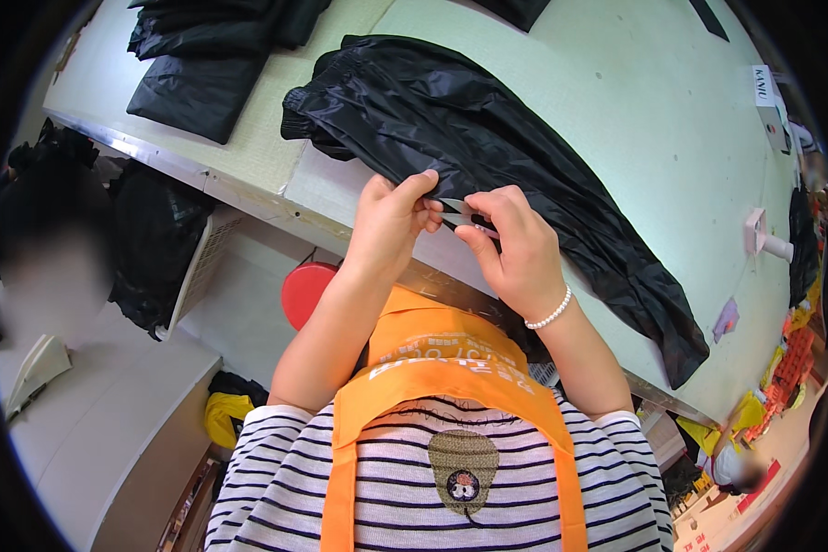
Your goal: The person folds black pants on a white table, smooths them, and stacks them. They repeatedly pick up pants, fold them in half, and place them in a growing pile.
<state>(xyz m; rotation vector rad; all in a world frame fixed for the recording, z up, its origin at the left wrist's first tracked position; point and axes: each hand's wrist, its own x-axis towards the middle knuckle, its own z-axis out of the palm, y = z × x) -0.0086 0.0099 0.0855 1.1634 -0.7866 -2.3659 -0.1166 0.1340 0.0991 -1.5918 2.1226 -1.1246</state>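
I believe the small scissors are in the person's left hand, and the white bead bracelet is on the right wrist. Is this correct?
Not quite: the head view shows the small scissors in the right hand, not the left hand. The white bead bracelet is where you say.

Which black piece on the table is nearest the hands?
The long black piece with a gathered end; the left hand holds its edge, while the folded stack lies farther off.

White-lettered orange apron (pixel 446 382), black-lettered box (pixel 770 109)

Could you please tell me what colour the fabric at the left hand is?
The fabric is glossy black; see the head view.
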